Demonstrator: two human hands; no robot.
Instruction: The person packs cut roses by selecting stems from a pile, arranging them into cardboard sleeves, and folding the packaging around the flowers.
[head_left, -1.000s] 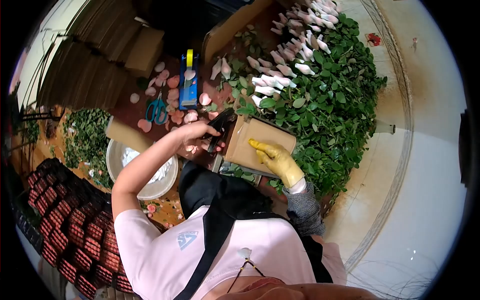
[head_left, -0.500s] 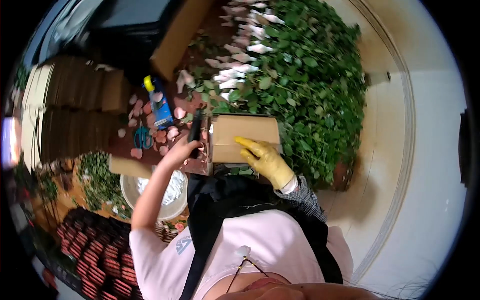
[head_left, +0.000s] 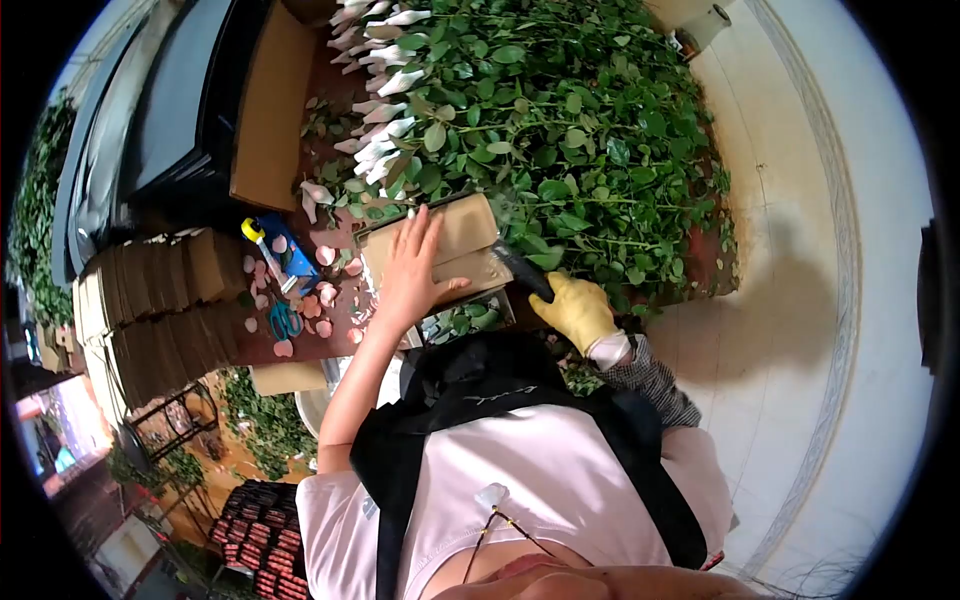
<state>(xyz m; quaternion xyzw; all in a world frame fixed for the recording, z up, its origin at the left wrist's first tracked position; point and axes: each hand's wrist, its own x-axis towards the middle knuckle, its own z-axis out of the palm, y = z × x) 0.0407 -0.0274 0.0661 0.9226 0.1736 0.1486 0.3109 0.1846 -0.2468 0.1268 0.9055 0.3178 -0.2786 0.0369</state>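
A brown cardboard sheet (head_left: pixel 468 225) lies folded over in a dark-edged holder on the table, tilted slightly. My bare left hand (head_left: pixel 408 275) presses flat on its left part, fingers stretched out and thumb apart. In my yellow-gloved right hand (head_left: pixel 575 308) is a black stapler (head_left: pixel 522 270), judging by its long shape, with its tip at the cardboard's right edge. Green leaves (head_left: pixel 475 318) show below the sheet, in the near side of the holder. What the holder contains under the cardboard is hidden.
Leafy rose stems (head_left: pixel 590 150) with white-wrapped heads (head_left: pixel 385 120) pile up beyond and to the right. Left are teal scissors (head_left: pixel 284 320), a blue box (head_left: pixel 290 262), a yellow-ended tool (head_left: pixel 252 232), loose petals (head_left: pixel 325 292) and cardboard stacks (head_left: pixel 160 280). A white wall stands at right.
The black stapler has passed from my left hand to my right. My left hand has come onto the cardboard; my right has moved off it to its right edge. The view has shifted.
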